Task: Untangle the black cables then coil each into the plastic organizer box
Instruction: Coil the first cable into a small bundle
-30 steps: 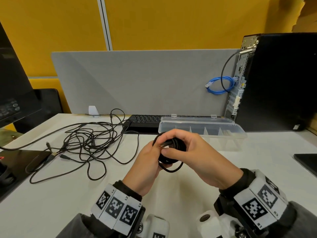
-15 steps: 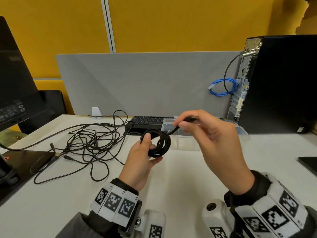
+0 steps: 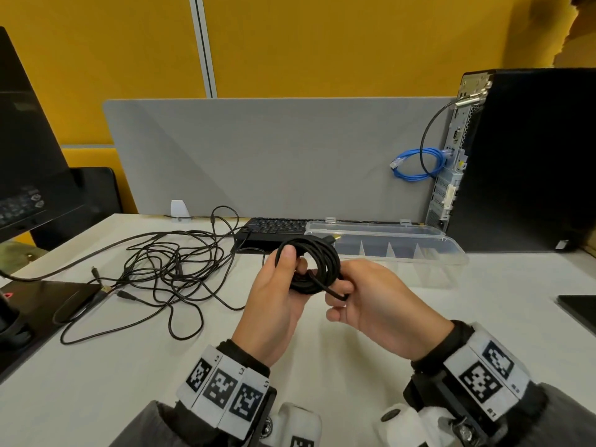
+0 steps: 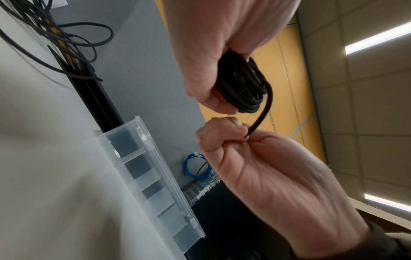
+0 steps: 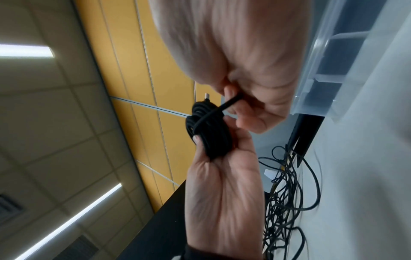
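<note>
Centre of the head view: the left hand point(image 3: 274, 301) grips a coiled black cable point(image 3: 317, 266), thumb over the loops; the right hand point(image 3: 374, 301) pinches the coil's free end point(image 3: 335, 293) between curled fingers. Behind them, the open plastic organizer box point(image 3: 451, 256) sits on the white desk point(image 3: 322, 356); its compartments appear empty, though glare obscures them. Left of centre lies a tangle of black cables point(image 3: 161, 269). Background: grey divider point(image 3: 274, 156), yellow wall panels point(image 3: 322, 43), keyboard point(image 3: 274, 227); at right, a black computer tower point(image 3: 532, 162).
</note>
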`<action>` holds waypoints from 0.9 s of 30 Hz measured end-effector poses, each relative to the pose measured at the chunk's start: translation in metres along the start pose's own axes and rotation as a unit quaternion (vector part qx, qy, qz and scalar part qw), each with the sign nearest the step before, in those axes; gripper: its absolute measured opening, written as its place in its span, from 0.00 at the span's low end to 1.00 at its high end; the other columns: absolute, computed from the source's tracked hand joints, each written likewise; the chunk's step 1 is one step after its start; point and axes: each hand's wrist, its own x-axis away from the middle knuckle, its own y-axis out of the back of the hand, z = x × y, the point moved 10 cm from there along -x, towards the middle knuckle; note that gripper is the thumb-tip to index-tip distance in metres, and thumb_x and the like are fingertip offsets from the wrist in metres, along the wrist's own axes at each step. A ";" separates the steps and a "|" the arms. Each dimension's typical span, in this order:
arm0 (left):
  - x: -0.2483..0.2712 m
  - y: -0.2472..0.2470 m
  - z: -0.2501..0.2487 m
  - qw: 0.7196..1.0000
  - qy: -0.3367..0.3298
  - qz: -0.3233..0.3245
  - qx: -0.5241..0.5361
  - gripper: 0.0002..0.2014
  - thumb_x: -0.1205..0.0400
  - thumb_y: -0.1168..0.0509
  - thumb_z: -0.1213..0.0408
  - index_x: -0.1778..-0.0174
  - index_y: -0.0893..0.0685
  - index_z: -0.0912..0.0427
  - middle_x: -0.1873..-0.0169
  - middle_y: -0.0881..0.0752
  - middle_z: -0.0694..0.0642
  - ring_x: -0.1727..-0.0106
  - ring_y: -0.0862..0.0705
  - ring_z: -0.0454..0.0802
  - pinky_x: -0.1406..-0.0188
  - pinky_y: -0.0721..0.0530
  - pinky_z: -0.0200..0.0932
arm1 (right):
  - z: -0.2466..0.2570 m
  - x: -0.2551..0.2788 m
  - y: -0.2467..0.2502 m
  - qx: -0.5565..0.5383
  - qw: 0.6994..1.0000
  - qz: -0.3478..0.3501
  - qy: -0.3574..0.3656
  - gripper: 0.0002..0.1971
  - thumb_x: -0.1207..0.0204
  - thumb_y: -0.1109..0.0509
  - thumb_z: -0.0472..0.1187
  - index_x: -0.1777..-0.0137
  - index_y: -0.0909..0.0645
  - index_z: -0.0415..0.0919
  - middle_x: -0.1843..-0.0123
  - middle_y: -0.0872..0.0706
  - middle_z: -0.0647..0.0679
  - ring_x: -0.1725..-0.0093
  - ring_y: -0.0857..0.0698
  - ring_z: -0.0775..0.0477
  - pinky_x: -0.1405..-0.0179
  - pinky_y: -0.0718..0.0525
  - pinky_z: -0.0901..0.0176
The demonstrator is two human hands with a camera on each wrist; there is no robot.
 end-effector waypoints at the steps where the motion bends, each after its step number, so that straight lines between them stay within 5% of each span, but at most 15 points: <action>1: 0.000 0.000 0.001 1.000 0.006 0.008 -0.008 0.27 0.23 0.44 0.54 0.38 0.27 0.75 0.49 0.21 0.71 0.51 0.18 0.57 0.51 0.14 0.43 | -0.001 0.001 -0.003 0.015 1.000 0.019 -0.007 0.12 0.18 0.48 0.33 0.64 0.33 0.42 0.74 0.41 0.50 0.73 0.39 0.52 0.72 0.29 0.60; 3: 0.001 -0.002 0.003 0.999 0.026 0.026 -0.024 0.27 0.20 0.46 0.54 0.35 0.26 0.75 0.41 0.20 0.75 0.53 0.15 0.60 0.51 0.14 0.46 | 0.000 0.003 -0.002 0.046 0.998 0.033 -0.012 0.09 0.17 0.43 0.35 0.60 0.29 0.42 0.74 0.36 0.51 0.73 0.35 0.53 0.70 0.27 0.61; 6: 0.001 -0.001 0.008 0.996 0.055 0.043 -0.064 0.24 0.16 0.50 0.55 0.35 0.25 0.71 0.41 0.16 0.68 0.54 0.13 0.58 0.53 0.16 0.47 | 0.006 0.002 0.004 0.093 0.995 0.044 -0.001 0.02 0.20 0.36 0.37 0.52 0.22 0.41 0.71 0.28 0.51 0.70 0.29 0.54 0.69 0.23 0.62; 10: 0.001 0.006 0.010 0.992 0.054 0.026 -0.110 0.20 0.14 0.50 0.57 0.37 0.22 0.66 0.49 0.14 0.63 0.54 0.15 0.49 0.63 0.17 0.38 | 0.008 0.000 0.008 0.106 0.993 0.057 0.007 0.06 0.21 0.35 0.37 0.50 0.16 0.42 0.65 0.26 0.47 0.69 0.27 0.57 0.67 0.20 0.63; 15: -0.002 0.014 0.006 0.992 0.034 -0.017 -0.120 0.18 0.14 0.49 0.58 0.39 0.21 0.66 0.49 0.15 0.66 0.54 0.16 0.50 0.60 0.17 0.40 | 0.004 -0.002 0.012 0.128 0.990 0.063 -0.011 0.11 0.21 0.35 0.39 0.44 0.16 0.35 0.66 0.26 0.49 0.67 0.28 0.56 0.67 0.19 0.63; 20: 0.000 0.011 0.007 0.993 0.044 -0.007 -0.110 0.18 0.14 0.48 0.57 0.38 0.21 0.65 0.50 0.13 0.61 0.54 0.14 0.47 0.63 0.17 0.35 | 0.008 0.001 0.002 0.055 0.993 0.100 -0.009 0.11 0.23 0.36 0.36 0.47 0.14 0.38 0.60 0.24 0.44 0.65 0.24 0.56 0.64 0.17 0.63; 27: 0.000 0.011 0.000 0.996 0.011 -0.021 -0.084 0.18 0.16 0.47 0.59 0.41 0.20 0.67 0.48 0.13 0.62 0.49 0.13 0.50 0.58 0.15 0.37 | 0.005 -0.003 0.007 0.038 0.998 0.055 0.010 0.05 0.23 0.34 0.31 0.57 0.17 0.37 0.62 0.18 0.45 0.65 0.21 0.55 0.67 0.18 0.64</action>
